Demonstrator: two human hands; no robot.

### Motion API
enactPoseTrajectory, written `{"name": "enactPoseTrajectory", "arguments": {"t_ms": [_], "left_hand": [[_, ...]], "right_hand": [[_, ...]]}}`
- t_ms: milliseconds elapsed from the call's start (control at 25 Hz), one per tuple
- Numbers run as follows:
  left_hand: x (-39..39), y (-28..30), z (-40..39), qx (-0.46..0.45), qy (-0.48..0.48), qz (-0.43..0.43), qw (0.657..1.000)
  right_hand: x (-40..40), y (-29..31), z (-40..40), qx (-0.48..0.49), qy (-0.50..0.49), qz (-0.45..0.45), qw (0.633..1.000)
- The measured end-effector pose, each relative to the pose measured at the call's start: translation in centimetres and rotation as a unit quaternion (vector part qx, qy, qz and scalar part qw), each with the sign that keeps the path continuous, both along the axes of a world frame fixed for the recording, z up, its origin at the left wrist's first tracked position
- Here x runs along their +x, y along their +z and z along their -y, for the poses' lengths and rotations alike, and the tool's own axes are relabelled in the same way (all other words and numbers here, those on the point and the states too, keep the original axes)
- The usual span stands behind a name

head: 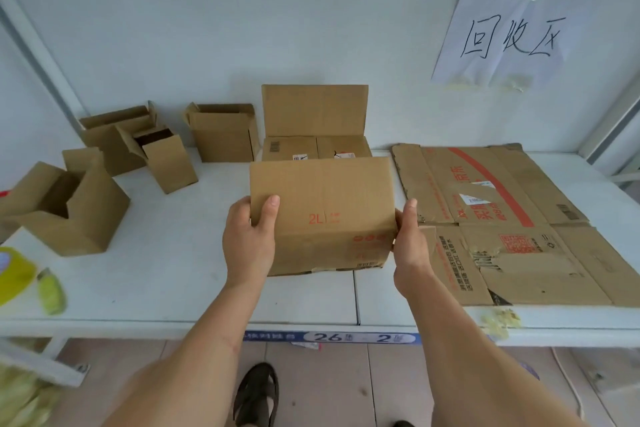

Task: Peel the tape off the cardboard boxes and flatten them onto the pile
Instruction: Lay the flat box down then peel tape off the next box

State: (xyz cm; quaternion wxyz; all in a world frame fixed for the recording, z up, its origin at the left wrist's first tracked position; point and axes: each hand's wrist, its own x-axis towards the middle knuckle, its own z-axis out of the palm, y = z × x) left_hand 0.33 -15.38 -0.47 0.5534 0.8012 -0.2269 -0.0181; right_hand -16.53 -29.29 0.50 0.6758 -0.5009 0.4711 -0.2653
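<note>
Two bare hands hold a closed, rectangular cardboard box (pixel 322 215) at the middle of the white table (pixel 173 288). The left hand (pixel 247 239) grips its left end, thumb curled over the smooth brown top panel, which carries a red "2L" print. The right hand (pixel 410 243) clasps the right end, thumb up along the edge. The box's lower front edge looks scuffed and torn.

Just to the right lies the pile (pixel 502 222): large flattened corrugated sheets with red printing, ragged edges and a label. Behind the held box stands a bigger open carton (pixel 313 121) with one flap upright. Four smaller open brown boxes (pixel 221 135) sit to the left. A creased paper sign (pixel 502 35) with handwritten characters is stuck to the pale wall.
</note>
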Motion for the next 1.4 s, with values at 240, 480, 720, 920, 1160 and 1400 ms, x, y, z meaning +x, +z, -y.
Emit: {"name": "enactPoseTrajectory", "arguments": {"t_ms": [240, 480, 720, 920, 1160, 1400], "left_hand": [[0.3, 0.3, -0.7, -0.118, 0.044, -0.192, 0.973], [0.4, 0.9, -2.2, -0.059, 0.039, -0.197, 0.978], [0.2, 0.2, -3.0, 0.058, -0.117, -0.07, 0.989], [-0.2, 3.1, -3.2, -0.224, -0.118, -0.167, 0.953], [3.0, 3.0, -3.3, -0.074, -0.078, 0.106, 0.989], [6.6, 3.8, -4.2, 0.017, -0.052, 0.288, 0.956]], "right_hand": [[-0.2, 0.7, -0.1, 0.003, 0.031, -0.014, 0.999], [0.8, 2.5, -0.7, -0.108, -0.032, 0.031, 0.993], [2.3, 5.0, -2.8, -0.199, 0.025, 0.168, 0.965], [3.2, 4.2, -3.0, -0.184, 0.16, 0.236, 0.94], [4.6, 1.7, -2.7, -0.16, 0.179, 0.06, 0.969], [5.8, -0.6, -2.1, -0.058, 0.168, -0.155, 0.972]]}}
